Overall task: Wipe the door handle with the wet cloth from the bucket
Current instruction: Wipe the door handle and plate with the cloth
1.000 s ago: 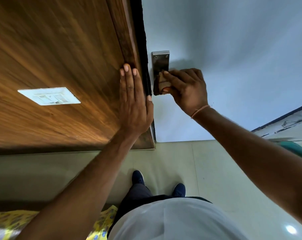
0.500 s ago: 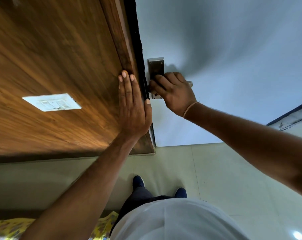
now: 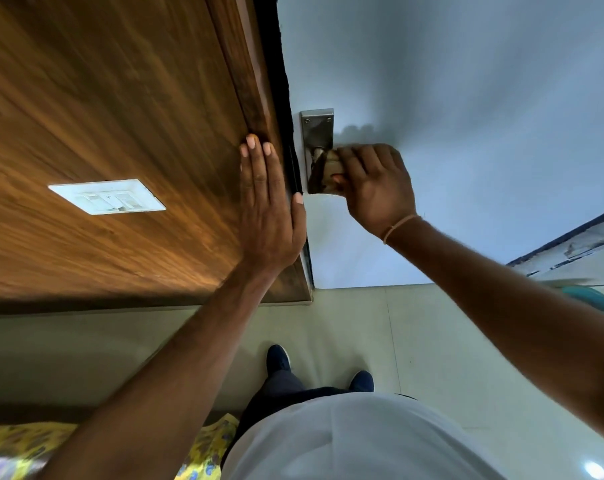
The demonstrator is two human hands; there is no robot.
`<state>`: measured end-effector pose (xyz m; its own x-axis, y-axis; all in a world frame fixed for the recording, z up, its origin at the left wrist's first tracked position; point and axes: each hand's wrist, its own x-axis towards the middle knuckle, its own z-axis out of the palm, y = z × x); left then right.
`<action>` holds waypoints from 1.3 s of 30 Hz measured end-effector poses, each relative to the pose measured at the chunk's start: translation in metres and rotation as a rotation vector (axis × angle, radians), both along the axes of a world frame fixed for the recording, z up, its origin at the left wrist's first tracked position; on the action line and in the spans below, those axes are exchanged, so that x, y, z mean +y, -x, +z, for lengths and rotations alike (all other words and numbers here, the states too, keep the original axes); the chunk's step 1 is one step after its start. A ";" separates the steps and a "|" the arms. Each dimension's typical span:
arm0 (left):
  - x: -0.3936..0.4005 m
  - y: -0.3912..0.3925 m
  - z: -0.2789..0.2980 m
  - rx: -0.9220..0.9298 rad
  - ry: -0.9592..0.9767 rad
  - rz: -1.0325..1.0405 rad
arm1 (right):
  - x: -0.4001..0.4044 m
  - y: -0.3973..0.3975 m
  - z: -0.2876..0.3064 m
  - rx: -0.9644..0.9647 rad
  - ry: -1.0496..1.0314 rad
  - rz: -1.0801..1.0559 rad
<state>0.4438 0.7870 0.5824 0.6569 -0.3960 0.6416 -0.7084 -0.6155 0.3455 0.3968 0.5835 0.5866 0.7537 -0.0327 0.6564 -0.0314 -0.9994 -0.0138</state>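
Brown cloth [image 3: 329,170] clenched in right hand [image 3: 376,188] against handle plate [image 3: 317,133], left hand [image 3: 271,209] flat, fingers extended, on wood.

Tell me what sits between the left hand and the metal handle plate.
In the head view, the dark door edge runs between the left hand, flat on the wooden panel, and the handle plate.

Door handle lever [image 3: 323,159] mostly hidden under cloth [image 3: 330,168] and right hand [image 3: 376,188]; teal object [image 3: 595,297] blurred, half behind forearm.
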 end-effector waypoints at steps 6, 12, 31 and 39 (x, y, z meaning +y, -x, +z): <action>-0.005 0.001 -0.001 -0.007 0.014 0.007 | 0.024 -0.006 -0.005 -0.046 -0.066 -0.058; -0.001 -0.002 -0.001 -0.004 0.024 0.001 | 0.034 -0.020 -0.009 -0.113 -0.011 0.028; -0.001 -0.003 -0.002 -0.002 0.006 -0.014 | -0.009 -0.017 0.004 0.027 0.135 0.146; -0.005 0.001 0.001 0.008 0.018 0.006 | 0.003 -0.024 0.043 0.350 -0.100 0.071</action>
